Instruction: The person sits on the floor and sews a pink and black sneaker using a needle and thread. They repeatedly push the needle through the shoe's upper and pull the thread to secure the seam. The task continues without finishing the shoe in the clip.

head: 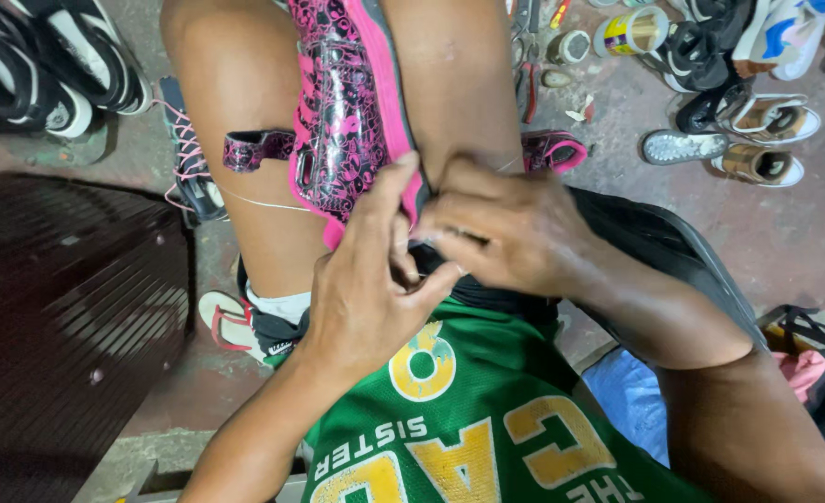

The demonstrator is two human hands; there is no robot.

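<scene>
Yellow-labelled round tin (632, 31) on the floor, top right, beside shoes

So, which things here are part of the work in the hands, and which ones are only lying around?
In the work:
- left hand and right hand, both on the pink and black shoe held between the knees
- thin thread running from the shoe

Lying around:
- sandals on the floor
- black and white sneakers
- small tin
- flip-flop

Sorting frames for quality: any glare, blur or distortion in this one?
Head view: glare on the glossy pink-and-black patterned shoe; left hand and right hand sharp, evenly lit; wide-angle stretch bends the edges; dark ribbed panel underexposed at left.
</scene>
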